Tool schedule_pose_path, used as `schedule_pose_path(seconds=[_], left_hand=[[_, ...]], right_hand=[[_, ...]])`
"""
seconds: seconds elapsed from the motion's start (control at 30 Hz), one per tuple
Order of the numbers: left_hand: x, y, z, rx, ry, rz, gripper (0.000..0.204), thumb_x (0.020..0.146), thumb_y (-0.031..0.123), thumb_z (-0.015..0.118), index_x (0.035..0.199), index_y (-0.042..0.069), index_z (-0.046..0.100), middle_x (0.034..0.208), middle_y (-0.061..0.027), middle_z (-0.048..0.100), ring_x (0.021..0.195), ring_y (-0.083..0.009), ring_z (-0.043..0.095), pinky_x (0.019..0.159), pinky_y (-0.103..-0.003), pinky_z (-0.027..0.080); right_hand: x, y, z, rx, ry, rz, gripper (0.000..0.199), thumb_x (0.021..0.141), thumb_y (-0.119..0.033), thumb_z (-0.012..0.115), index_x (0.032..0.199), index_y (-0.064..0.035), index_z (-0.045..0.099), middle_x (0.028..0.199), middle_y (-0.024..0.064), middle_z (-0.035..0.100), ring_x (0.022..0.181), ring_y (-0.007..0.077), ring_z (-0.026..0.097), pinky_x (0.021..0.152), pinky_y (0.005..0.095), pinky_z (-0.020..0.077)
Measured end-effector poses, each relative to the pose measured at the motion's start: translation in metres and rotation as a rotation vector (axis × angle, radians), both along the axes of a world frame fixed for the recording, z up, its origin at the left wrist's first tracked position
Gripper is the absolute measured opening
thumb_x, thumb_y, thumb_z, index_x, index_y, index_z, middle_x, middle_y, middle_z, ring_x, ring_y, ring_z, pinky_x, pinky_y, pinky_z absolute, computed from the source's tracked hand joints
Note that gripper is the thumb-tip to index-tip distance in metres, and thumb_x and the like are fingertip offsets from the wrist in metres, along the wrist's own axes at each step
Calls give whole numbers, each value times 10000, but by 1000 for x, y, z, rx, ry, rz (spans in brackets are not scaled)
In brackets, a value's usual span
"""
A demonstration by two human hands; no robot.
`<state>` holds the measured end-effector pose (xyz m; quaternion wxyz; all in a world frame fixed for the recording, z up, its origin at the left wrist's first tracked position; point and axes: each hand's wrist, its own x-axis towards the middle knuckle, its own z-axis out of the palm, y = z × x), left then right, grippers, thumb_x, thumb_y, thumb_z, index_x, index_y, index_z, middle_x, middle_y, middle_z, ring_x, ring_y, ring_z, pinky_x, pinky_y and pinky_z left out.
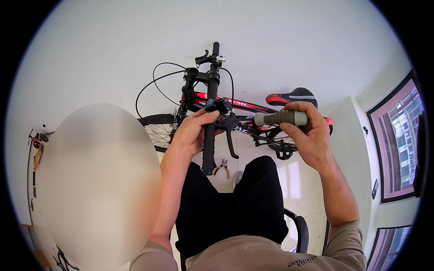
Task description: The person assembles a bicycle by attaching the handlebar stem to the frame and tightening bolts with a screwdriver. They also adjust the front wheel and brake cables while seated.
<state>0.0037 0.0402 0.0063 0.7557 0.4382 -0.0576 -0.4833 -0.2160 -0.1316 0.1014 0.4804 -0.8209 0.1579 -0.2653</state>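
A black and red bicycle [235, 102] stands in front of me, its black handlebar [209, 147] running toward me. My left hand [197, 128] is closed at the bar, with thumb and fingers pinching a small black fitting [220, 107] clamped on it. Just beside that fitting is a black brake lever [232, 140]. In my right hand [311, 135] is a screwdriver [280, 118] with a grey-green handle, held level. Its shaft points left at the fitting; whether the tip sits in a screw cannot be made out.
Pliers [222, 169] with yellow handles lie on the floor below the handlebar. The saddle [294, 96] is beyond my right hand. Black cables [156, 77] loop out from the bar. A window [398, 135] is at the right; a blurred patch covers much of the left.
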Motion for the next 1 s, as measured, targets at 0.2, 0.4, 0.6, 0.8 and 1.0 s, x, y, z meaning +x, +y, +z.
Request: schedule_pose_path(seconds=[0.2,0.4,0.6,0.8,1.0], left_hand=[[1,1,-5,-69,35,7,300,899,112,713,1173,20,632,1056,-114,708,982,-206,707,873,-396,602],[0,0,-10,-85,22,10,321,919,125,688,1212,11,620,1100,-132,703,1016,-214,698,910,-398,586],[1,1,-12,-101,19,-1,346,932,136,671,1243,0,603,1132,-147,700,1049,-219,691,939,-401,578],[1,0,-11,-103,10,7,338,935,137,666,1235,-3,604,1115,-148,706,1035,-221,697,934,-403,581],[1,-1,-12,-111,12,10,321,929,148,678,1210,3,622,1082,-144,717,1017,-219,704,922,-400,585]], right_hand=[[20,6,14,-122,84,133,320,901,-56,711,1190,-33,577,962,75,669,842,137,608,749,300,502],[31,15,25,-202,165,152,315,902,-74,716,1180,-30,573,917,101,677,801,156,607,724,314,501],[34,18,32,-267,184,141,314,908,-92,719,1177,-23,570,914,111,686,773,157,608,705,316,506],[35,19,34,-284,218,123,307,916,-110,713,1171,-15,569,910,116,684,767,156,609,702,315,507],[35,18,35,-268,253,84,305,920,-116,707,1175,-17,573,902,113,682,771,147,609,704,310,505]])
